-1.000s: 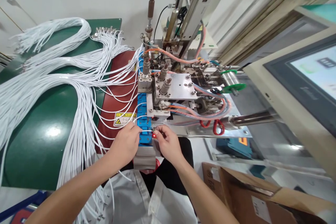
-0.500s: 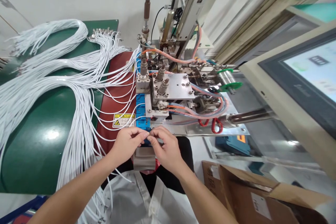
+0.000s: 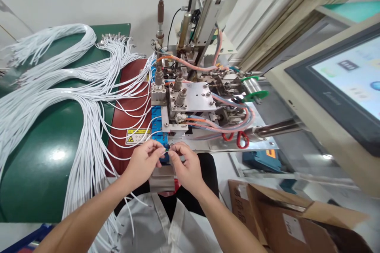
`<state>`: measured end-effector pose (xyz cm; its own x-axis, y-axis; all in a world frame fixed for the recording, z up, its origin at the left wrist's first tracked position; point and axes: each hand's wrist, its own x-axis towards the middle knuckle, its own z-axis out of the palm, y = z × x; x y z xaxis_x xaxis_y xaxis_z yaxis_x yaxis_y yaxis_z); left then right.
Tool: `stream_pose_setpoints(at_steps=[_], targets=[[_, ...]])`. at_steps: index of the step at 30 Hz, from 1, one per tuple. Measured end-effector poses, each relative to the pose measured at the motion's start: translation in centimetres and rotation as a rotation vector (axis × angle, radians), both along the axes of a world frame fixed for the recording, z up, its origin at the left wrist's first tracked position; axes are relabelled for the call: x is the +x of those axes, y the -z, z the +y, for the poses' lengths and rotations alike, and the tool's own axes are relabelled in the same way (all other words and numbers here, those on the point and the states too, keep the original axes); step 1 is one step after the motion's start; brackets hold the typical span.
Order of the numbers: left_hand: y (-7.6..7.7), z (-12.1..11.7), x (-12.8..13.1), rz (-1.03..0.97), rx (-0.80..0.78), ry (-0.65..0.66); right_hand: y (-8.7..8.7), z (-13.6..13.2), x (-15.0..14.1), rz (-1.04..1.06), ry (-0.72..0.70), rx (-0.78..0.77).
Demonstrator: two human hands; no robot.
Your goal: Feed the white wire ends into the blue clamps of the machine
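Close together at the near end of a blue fixture strip (image 3: pixel 156 118), both my hands are closed in fingertip pinches. My left hand (image 3: pixel 145 161) grips a white cable near its end; most of that end is hidden by the fingers. Thin wire ends (image 3: pixel 166 151) show in the small gap between the two hands, some greenish. The thumb and forefinger of my right hand (image 3: pixel 187 166) pinch these wires from the right. Several other white cables (image 3: pixel 89 126) run from a large bundle on the left to the blue strip, where their ends sit in a row.
A green table (image 3: pixel 38 174) carries the cable bundles. Beyond my hands stands a metal machine (image 3: pixel 192 97) with air hoses and a solder-like wire spool (image 3: pixel 251 87). A warning label (image 3: pixel 138 136) lies on the red plate. A screen (image 3: pixel 350 71) and cardboard box (image 3: pixel 276 217) are at right.
My fingertips have drawn slightly apart, so the thin wire ends now show between them. The camera view has shifted a little; the cables on the table lie as before.
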<state>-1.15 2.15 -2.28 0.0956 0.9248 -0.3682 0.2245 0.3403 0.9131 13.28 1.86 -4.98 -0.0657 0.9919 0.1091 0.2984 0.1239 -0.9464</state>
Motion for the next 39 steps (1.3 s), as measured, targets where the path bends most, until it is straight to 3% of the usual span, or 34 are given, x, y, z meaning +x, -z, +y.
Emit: stream_pose_setpoints(at_steps=[3,6,9,12,22,25,30,33,36,39], targets=[[-0.3,0.3,-1.1,0.166,0.048,0.157,0.6,0.5,0.3,0.041,0.039,-0.085],[-0.3,0.7,-1.9,0.375,0.212,0.272,1.3,0.9,0.3,0.145,0.036,-0.227],[-0.2,0.8,-2.1,0.510,0.329,0.268,1.8,1.1,0.2,0.182,0.029,-0.313],[0.1,0.6,-1.9,0.579,0.381,0.236,1.9,1.0,0.2,0.131,0.030,-0.298],[0.3,0.7,-1.6,0.670,0.473,0.253,2.9,1.4,0.5,0.140,-0.026,-0.416],[0.5,0.8,-1.8,0.654,0.466,0.264,2.9,1.5,0.9,0.109,-0.074,-0.360],[0.6,0.8,-1.8,0.640,0.513,0.278,2.6,2.4,1.1,-0.200,-0.118,-0.010],[0.5,0.8,-1.8,0.653,0.530,0.283,2.5,2.8,0.6,-0.379,-0.092,0.123],[0.6,0.7,-1.8,0.673,0.530,0.297,2.8,2.5,0.1,-0.415,-0.036,0.159],[0.7,0.5,-1.7,0.726,0.529,0.312,3.4,1.8,-0.4,-0.334,0.042,0.078]])
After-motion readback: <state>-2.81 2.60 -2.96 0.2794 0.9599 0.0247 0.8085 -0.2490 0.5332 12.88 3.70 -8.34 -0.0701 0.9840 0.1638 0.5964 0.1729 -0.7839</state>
